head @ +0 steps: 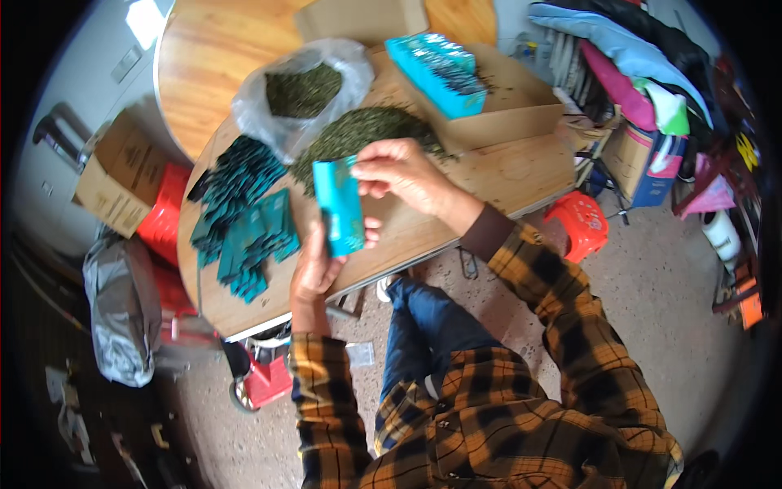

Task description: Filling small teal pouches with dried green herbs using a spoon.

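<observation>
My left hand (pixel 317 266) holds a bright teal foil packet (pixel 340 211) upright, with the thumb on the near side and fingertips showing past its right edge. At the packet's upper right corner, the thumb and forefinger of my right hand (pixel 400 174) pinch the edge. Behind both hands lies a loose heap of dried green leaves (pixel 379 125), which look like tea. A clear plastic bag (pixel 247 101), rolled open, has more dried leaves (pixel 305 91) inside. Left of my hands, many flat dark-teal packets (pixel 253 229) lie in overlapping piles on the wooden table (pixel 397 238).
A shallow cardboard box (pixel 507 125) at the back right holds a teal carton (pixel 437 76) filled with packets. Red plastic stools (pixel 577 226) stand beside the table. Another cardboard box (pixel 122 174) is at the left. Folded cloths and bags crowd the right wall.
</observation>
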### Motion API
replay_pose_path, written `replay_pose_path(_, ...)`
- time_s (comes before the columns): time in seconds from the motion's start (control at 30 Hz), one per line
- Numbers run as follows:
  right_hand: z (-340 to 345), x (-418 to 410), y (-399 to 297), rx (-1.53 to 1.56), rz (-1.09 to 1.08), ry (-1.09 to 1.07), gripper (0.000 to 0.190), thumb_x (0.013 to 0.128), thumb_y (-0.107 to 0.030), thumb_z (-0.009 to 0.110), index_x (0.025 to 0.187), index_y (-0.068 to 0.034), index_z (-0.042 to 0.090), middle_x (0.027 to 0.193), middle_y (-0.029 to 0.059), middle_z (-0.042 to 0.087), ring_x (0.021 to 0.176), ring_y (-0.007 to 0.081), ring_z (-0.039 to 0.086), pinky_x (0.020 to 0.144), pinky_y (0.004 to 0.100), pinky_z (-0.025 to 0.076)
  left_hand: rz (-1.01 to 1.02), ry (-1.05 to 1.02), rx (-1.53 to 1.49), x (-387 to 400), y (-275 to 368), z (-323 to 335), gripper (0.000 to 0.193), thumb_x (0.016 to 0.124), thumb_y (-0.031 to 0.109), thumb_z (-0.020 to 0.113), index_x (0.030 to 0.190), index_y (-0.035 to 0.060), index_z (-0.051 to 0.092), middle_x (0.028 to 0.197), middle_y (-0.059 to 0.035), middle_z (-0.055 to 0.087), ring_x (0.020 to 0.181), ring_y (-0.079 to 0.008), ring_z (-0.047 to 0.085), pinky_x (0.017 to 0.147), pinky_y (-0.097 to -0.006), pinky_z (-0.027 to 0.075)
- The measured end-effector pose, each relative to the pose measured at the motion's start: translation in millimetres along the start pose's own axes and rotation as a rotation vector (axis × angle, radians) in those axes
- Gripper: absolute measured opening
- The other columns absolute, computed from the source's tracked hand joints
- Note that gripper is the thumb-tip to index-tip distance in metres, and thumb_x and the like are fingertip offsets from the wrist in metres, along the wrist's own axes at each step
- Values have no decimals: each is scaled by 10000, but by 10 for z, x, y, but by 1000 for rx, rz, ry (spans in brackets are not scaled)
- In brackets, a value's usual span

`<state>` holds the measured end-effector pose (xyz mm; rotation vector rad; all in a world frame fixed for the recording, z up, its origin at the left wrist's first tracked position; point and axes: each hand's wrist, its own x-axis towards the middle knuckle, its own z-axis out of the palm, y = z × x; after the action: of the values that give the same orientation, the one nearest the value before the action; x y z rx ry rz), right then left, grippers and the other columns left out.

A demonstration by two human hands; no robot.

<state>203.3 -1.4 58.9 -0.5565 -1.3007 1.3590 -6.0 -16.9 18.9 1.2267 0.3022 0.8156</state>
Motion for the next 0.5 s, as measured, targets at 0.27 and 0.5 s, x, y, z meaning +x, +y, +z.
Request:
replay_pose_path(0.27, -314, -544, -1204, -407, -172, -21, 68, 916, -83, 595, 915, -16, 608, 726, 51, 641, 613, 98, 608, 553, 208, 480, 90, 117, 91, 11, -124, -68, 668, 931, 501, 517, 1319, -40, 456, 1162, -164, 606, 1012, -233, 624, 877, -349, 515)
replay_pose_path(0.5, -1120, -992, -2248, -599, -458, 279, 155, 919, -66, 583, 1060, -2, 596, 816, 51, 637, 681, 116, 615, 591, 224, 495, 21, 284, 303, -24, -99, 51, 448, 922, 276, 623, 1225, -43, 541, 1043, -133, 652, 911, -191, 641, 826, -290, 519)
